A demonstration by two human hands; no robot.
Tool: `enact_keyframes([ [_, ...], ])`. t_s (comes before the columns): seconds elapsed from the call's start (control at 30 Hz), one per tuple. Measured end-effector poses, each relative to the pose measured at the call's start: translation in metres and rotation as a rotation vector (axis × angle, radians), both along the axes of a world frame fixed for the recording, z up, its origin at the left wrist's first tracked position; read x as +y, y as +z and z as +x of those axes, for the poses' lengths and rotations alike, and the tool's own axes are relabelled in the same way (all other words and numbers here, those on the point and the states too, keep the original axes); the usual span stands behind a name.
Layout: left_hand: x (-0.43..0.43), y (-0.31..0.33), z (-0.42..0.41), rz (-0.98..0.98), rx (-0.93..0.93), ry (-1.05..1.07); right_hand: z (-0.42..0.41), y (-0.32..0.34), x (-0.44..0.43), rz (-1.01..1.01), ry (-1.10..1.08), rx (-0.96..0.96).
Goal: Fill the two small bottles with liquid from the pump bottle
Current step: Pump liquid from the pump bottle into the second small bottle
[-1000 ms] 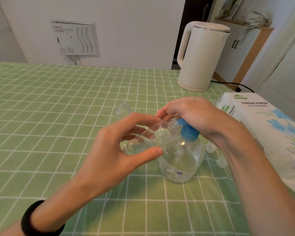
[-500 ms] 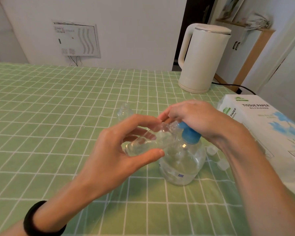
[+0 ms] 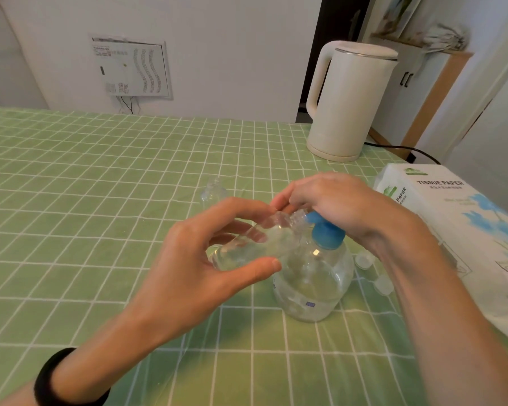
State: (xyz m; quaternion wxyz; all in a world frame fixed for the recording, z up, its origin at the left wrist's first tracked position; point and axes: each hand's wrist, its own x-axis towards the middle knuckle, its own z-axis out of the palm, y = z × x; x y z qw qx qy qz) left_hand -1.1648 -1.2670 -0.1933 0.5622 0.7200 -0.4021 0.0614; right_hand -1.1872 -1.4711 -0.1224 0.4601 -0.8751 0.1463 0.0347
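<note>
A round clear pump bottle point(image 3: 313, 276) with a blue pump collar point(image 3: 326, 233) stands on the green checked tablecloth point(image 3: 100, 200). My right hand point(image 3: 339, 205) lies over the pump head and hides it. My left hand point(image 3: 197, 262) grips a small clear bottle point(image 3: 248, 247), tilted, with its open neck up against the pump's nozzle; it holds some clear liquid. A second small clear bottle point(image 3: 213, 193) stands upright behind my hands, untouched.
A white electric kettle point(image 3: 349, 101) stands at the back right with its cord trailing off. A tissue paper pack point(image 3: 452, 230) lies at the right. Two small clear caps point(image 3: 364, 260) point(image 3: 383, 284) sit right of the pump bottle, by my right wrist.
Both hands and the bottles keep their hold and place. The view has shifted slightly; nothing else has visibly moved.
</note>
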Motion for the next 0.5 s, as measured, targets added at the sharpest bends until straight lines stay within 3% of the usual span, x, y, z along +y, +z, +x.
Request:
enact_keyframes([
  [0.5,0.0000,-0.0014,0.0013,0.009,-0.007,0.003,0.0002,-0.0023,0.0013,-0.001,-0.014,-0.026],
])
